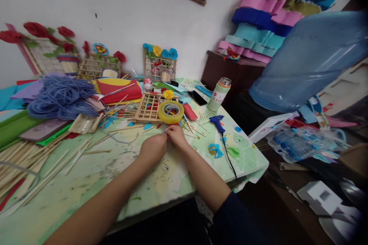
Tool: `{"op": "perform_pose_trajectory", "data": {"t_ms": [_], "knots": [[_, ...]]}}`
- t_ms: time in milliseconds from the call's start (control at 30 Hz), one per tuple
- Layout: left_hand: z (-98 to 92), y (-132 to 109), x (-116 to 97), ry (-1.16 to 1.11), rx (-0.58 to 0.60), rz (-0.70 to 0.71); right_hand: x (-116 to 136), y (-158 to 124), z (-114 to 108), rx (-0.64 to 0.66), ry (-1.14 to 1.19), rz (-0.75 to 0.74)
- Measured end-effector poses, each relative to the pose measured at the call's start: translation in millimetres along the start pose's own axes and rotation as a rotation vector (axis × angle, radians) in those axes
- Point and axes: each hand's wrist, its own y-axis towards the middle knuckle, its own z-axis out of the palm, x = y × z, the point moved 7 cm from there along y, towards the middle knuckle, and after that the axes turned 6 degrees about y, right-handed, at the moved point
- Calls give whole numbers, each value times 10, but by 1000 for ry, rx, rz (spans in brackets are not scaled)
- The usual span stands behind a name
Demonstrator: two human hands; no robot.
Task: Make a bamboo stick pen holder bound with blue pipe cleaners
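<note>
Where the two hands meet: over the far middle of the bench (172, 183), just on the near side of a roll of tape (170, 119).
Right hand (176, 136): its grip is closed, thumb and fingers pinched together on a thin purplish piece (165, 126), mostly hidden, so I can't make out what it is from here.
Left hand (153, 147): curled up against the right, fingertips out of my sight; I cannot tell whether its grip has hold of anything.
Purplish piece: at the fingertips, reaching toward the tape roll.
Stick frame (143, 109): lying on the bench beyond the hands, a yellow flower (168, 94) at its far right corner, the tape roll over its near right part.
Right of the hands: red paper (189, 111), a blue glue gun (217, 123) with its dark cable running to the near edge, and farther off a phone (197, 97) beside a pale green flask (219, 97).
Left side: a tangled heap of blue cord (60, 95) at the far end, and loose sticks (31, 164) spread nearer.
Far wall: a small flowered panel (160, 61) standing upright by it.
</note>
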Motion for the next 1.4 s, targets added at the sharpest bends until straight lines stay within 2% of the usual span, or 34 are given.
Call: {"op": "perform_pose_trajectory", "data": {"t_ms": [133,233,267,333,400,500,633,767,867,1033,1200,1400], "knots": [[46,-42,-125,32,23,108,-25,-25,18,6,130,62],[50,-22,-121,-81,18,131,-17,-54,24,18,188,89],[35,7,-68,-178,-14,94,-13,-61,22,22,198,92],[17,85,134,-528,-116,-59,-2,-70,21,30,203,89],[112,151,394,-1056,-211,-294,14,-75,31,49,194,77],[280,261,501,-1284,-162,-399,44,-80,60,86,163,52],[413,326,471,-1442,-16,-430,83,-92,80,106,94,21],[476,335,461,-1494,120,-448,112,-104,70,108,-2,-16],[497,324,488,-1485,156,-459,130,-101,53,115,-80,-49],[496,291,505,-1435,149,-462,152,-94,16,112,-192,-94],[490,293,541,-1368,83,-468,209,-143,-21,99,-322,-120],[495,308,595,-1314,9,-460,387,-267,-156,-30,-588,-155]]}}
